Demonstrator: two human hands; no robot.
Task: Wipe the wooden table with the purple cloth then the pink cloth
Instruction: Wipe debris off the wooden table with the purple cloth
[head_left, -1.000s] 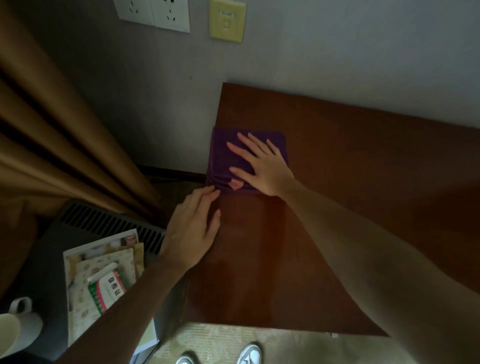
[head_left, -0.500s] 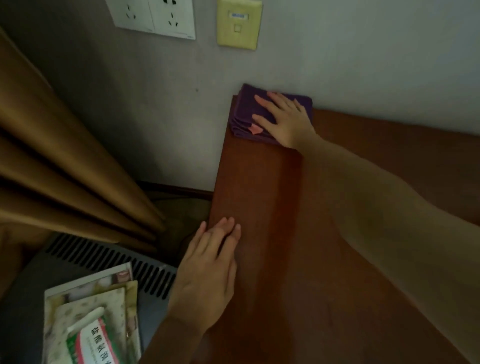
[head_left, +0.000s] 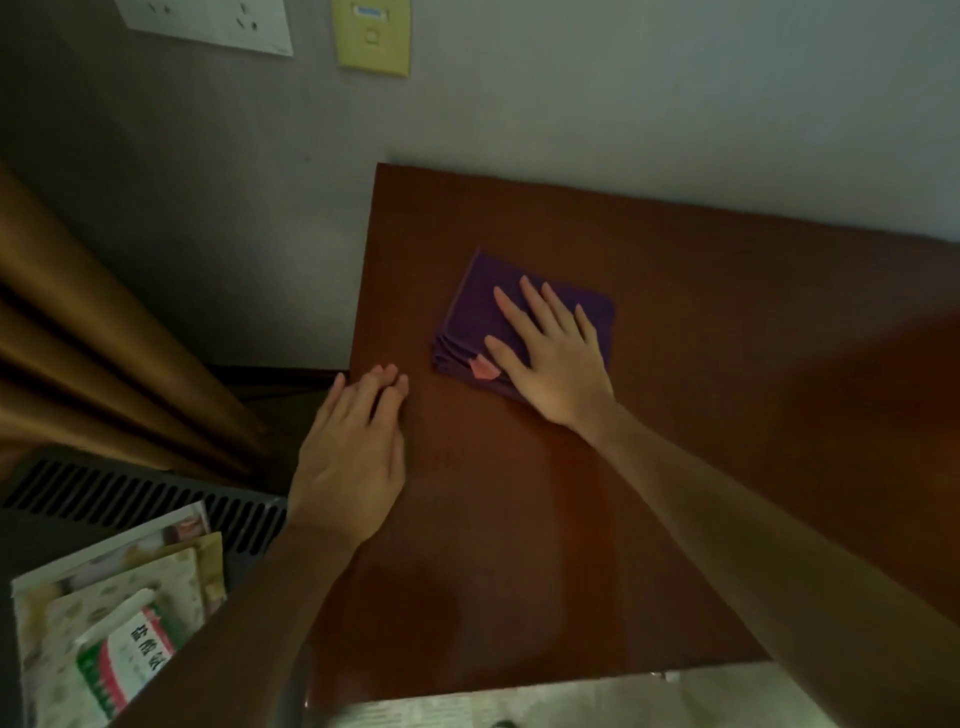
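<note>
While the right hand (head_left: 558, 364) presses flat, fingers (head_left: 540, 306) spread, on one folded purple cloth (head_left: 478, 317) near the desk's (head_left: 675, 467) far left corner, the left hand (head_left: 353, 457) rests open at the desk's left edge

Dim room – grey wall (head_left: 571, 93) with a white socket plate (head_left: 208, 23), tan curtain (head_left: 104, 332) at left.

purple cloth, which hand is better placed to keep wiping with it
Right. The right hand already lies flat on the purple cloth, fingers spread. The left hand rests on the bare table at its left edge, apart from the cloth.
</note>
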